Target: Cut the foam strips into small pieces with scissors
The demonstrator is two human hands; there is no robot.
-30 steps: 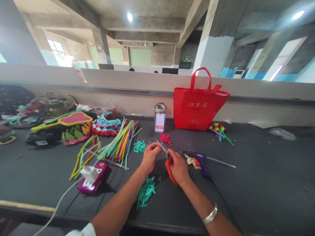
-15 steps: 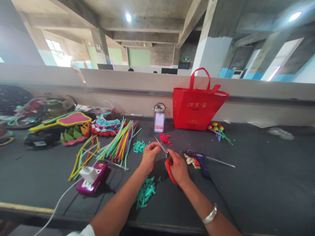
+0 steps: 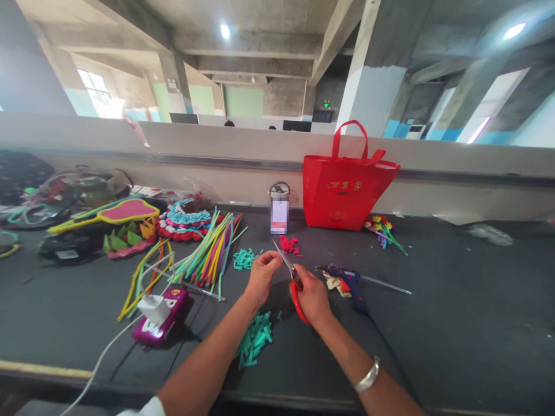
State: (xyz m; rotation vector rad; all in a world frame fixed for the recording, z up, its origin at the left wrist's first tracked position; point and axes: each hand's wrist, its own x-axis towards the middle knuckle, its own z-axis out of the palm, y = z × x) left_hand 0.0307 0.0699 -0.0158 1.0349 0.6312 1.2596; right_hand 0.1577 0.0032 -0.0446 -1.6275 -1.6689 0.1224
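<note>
Right hand (image 3: 313,297) grips red-handled scissors (image 3: 291,276) above the tabletop's (image 3: 433,329) front edge. Left hand (image 3: 262,276) is pinched closed at the blades, contents indiscernible. Fingertips should be kept clear of the cut.

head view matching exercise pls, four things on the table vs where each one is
1 scissors
2 glue gun
3 tote bag
4 power strip

a standing at the back of the table
b lying just right of the right hand
c gripped in the right hand
d near the front edge, at the left

Pairs: 1-c, 2-b, 3-a, 4-d
</note>
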